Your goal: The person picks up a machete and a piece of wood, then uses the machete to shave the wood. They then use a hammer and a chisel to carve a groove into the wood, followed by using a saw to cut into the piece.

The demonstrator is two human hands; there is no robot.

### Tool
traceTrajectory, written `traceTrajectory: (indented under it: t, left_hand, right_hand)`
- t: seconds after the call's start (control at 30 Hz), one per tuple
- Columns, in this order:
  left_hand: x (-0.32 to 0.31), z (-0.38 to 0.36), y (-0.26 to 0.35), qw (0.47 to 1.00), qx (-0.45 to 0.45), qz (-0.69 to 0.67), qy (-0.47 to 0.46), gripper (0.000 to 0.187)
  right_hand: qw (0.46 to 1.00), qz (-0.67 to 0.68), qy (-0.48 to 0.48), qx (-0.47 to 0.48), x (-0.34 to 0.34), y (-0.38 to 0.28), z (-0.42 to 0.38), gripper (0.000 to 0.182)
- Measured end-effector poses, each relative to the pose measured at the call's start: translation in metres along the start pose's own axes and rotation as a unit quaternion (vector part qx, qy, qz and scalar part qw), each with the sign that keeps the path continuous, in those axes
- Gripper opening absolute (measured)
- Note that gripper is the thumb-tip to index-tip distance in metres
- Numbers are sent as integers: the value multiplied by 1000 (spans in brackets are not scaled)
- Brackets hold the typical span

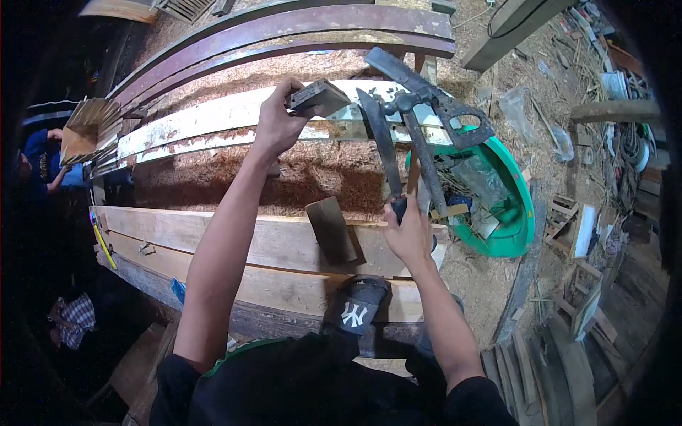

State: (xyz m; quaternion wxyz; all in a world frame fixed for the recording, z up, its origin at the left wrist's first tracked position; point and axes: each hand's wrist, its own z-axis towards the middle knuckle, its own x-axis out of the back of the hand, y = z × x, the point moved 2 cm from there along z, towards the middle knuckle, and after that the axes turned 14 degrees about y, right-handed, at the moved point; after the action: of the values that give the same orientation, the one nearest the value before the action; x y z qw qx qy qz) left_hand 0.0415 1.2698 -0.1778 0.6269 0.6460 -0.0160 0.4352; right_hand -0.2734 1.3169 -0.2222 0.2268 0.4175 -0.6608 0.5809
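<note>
In my left hand [278,124], raised over the white-painted plank [206,119], is a dark-edged wooden block [317,97]. My right hand [410,234] is closed around the dark handle of a long-bladed knife [380,135], its blade pointing away from me. Close beside that blade is a hammer [425,160], its handle running down near my right fingers. A handsaw [419,89] lies beyond the hammer, across the far end of the white plank. Between my forearms, a flat brown wooden piece [332,231] rests on the pale planks [277,240].
On the right stands a green tub [527,202] with scraps and plastic inside. A reddish beam [305,25] runs along the back. Two other people are at the left, one in a blue shirt [39,160], one in a checked shirt [77,323]. Wood shavings [320,170] cover the ground.
</note>
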Motion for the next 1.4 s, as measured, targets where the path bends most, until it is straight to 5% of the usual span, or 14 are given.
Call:
traceTrajectory:
  t: [0.07, 0.13, 0.27, 0.53, 0.6, 0.63, 0.83, 1.17, 1.27, 1.4]
  left_hand:
    - [1, 3, 10, 1000, 24, 11, 0, 35]
    - [1, 10, 23, 987, -128, 98, -2, 37]
    - [-6, 15, 37, 950, -163, 256, -67, 41]
    - [-20, 19, 45, 947, -163, 268, -70, 42]
    - [-18, 21, 44, 935, -244, 253, -59, 29]
    - [-18, 20, 48, 954, -120, 258, -99, 24]
    - [-20, 23, 51, 970, -63, 215, -98, 25]
    - [-17, 26, 41, 960, -89, 239, -112, 35]
    - [-18, 28, 39, 967, -120, 208, -86, 33]
    - [-19, 32, 42, 966, -74, 227, -98, 34]
  right_hand:
    - [997, 63, -20, 27, 4, 1, 2, 38]
    - [994, 99, -21, 39, 6, -1, 3, 38]
    - [977, 211, -6, 14, 7, -21, 12, 38]
    - [955, 275, -69, -83, -20, -49, 56, 51]
    - [955, 279, -61, -75, -30, -54, 58, 55]
    - [957, 280, -50, -61, -35, -56, 59, 58]
    - [949, 304, -76, -41, -33, -66, 74, 60]
    - [931, 364, 7, 16, -37, -65, 83, 59]
    - [936, 342, -74, -31, -54, -59, 90, 62]
    - [952, 297, -66, -26, -38, -57, 97, 65]
